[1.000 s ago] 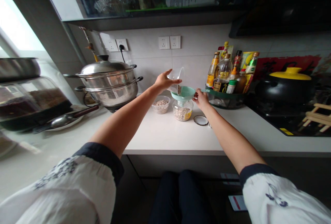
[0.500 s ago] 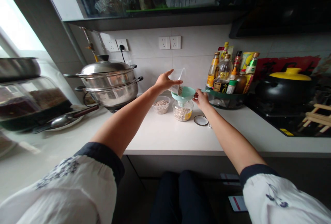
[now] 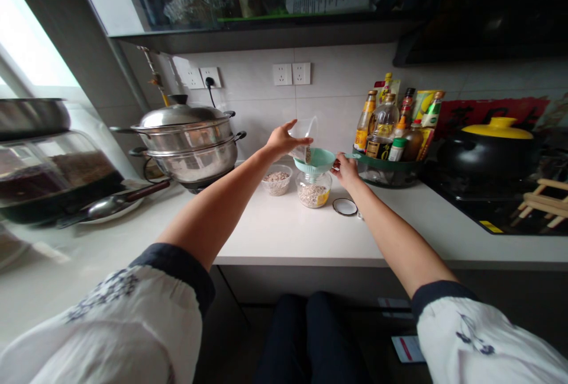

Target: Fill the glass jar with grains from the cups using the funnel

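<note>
My left hand (image 3: 284, 140) grips a clear plastic cup (image 3: 307, 128), tipped to the right, with pale grains near its lower lip. Below that lip is a mint-green funnel (image 3: 320, 160), its spout set in the mouth of a clear jar (image 3: 314, 190). Grains or flakes partly fill the jar, and a yellow label shows on its side. At the funnel's right, my right hand (image 3: 345, 168) pinches its handle. Left of the jar stands a clear bowl (image 3: 277, 180) of similar flakes. A round lid (image 3: 345, 206) lies flat at the jar's right.
A steel steamer pot (image 3: 189, 141) stands at the left, near a ladle (image 3: 106, 206) on a plate. Bottles (image 3: 385, 123) crowd a round green tray behind my right hand. Farther right, a black pot (image 3: 492, 147) with a yellow lid sits on the stove.
Fewer grains show inside the tilted cup and in the funnel than before. Both hands hold nearly the same position.
</note>
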`<state>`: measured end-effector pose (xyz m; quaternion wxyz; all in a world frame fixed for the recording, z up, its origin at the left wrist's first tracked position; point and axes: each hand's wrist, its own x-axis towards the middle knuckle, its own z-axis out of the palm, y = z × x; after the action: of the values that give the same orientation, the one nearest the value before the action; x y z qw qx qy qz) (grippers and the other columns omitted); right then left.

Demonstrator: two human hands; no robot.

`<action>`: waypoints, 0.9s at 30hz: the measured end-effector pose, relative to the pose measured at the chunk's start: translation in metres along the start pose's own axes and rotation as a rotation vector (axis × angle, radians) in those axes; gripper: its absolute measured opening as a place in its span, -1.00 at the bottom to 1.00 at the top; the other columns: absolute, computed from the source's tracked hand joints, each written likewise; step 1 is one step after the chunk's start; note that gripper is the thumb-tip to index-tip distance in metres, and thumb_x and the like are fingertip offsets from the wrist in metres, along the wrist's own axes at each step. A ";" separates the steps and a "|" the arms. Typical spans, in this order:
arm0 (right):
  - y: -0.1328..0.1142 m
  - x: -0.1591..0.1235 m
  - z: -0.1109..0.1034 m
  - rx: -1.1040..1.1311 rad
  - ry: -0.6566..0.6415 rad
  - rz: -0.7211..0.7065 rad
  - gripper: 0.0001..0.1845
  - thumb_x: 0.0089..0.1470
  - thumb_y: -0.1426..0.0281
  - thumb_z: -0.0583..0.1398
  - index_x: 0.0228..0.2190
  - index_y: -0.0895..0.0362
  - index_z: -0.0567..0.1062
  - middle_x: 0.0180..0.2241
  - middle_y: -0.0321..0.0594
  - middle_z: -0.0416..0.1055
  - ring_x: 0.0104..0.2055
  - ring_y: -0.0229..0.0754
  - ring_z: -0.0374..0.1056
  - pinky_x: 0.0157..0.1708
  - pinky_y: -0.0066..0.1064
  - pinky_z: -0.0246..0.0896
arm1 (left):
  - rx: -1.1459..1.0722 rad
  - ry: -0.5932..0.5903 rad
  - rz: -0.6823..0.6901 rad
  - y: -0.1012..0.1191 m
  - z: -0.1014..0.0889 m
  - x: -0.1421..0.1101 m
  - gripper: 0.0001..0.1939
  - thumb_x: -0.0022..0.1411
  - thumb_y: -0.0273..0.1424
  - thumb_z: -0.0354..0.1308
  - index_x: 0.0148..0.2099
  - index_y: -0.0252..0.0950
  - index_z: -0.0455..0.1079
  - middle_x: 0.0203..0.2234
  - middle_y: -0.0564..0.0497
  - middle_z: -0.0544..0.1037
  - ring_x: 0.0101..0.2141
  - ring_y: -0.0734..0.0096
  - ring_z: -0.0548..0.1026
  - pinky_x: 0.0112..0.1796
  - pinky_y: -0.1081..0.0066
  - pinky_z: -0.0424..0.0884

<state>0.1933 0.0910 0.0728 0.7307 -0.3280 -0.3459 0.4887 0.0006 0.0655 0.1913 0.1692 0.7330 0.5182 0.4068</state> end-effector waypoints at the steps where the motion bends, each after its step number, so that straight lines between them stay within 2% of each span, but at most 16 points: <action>1: 0.000 0.000 0.000 0.002 0.001 0.001 -0.85 -0.20 0.45 0.16 -0.60 0.07 0.23 -0.72 -0.50 0.10 -0.64 -0.38 0.05 -0.65 -0.55 0.13 | 0.008 -0.002 -0.002 0.000 0.000 0.000 0.02 -0.19 -0.10 0.40 0.30 -0.24 0.12 0.05 -0.11 0.43 -0.07 0.19 0.46 -0.15 0.41 0.38; 7: -0.001 -0.001 0.000 -0.002 0.002 -0.003 -0.82 -0.18 0.45 0.17 -0.61 0.08 0.22 -0.72 -0.50 0.10 -0.64 -0.38 0.06 -0.65 -0.55 0.12 | 0.054 -0.013 0.016 0.000 -0.001 0.001 0.02 -0.19 -0.08 0.39 0.30 -0.22 0.11 0.09 -0.11 0.40 -0.04 0.19 0.45 -0.11 0.41 0.36; 15: 0.001 0.000 0.000 -0.020 0.006 -0.002 -0.79 -0.19 0.36 0.23 -0.59 0.07 0.24 -0.71 -0.50 0.12 -0.63 -0.39 0.08 -0.63 -0.55 0.14 | 0.126 -0.011 0.039 0.002 -0.002 -0.005 0.02 -0.19 -0.02 0.36 0.30 -0.21 0.12 0.01 -0.10 0.47 -0.09 0.16 0.47 -0.12 0.39 0.35; 27: 0.002 0.000 -0.001 -0.026 0.011 -0.019 -0.79 -0.20 0.35 0.24 -0.57 0.08 0.26 -0.70 -0.50 0.13 -0.62 -0.39 0.09 -0.62 -0.55 0.16 | 0.124 0.001 0.064 -0.002 -0.002 -0.004 0.00 -0.16 0.00 0.34 0.30 -0.23 0.12 0.07 -0.12 0.42 0.02 0.13 0.40 -0.02 0.36 0.29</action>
<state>0.1932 0.0915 0.0705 0.7328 -0.3369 -0.3513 0.4756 -0.0025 0.0624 0.1893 0.1100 0.7580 0.5190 0.3794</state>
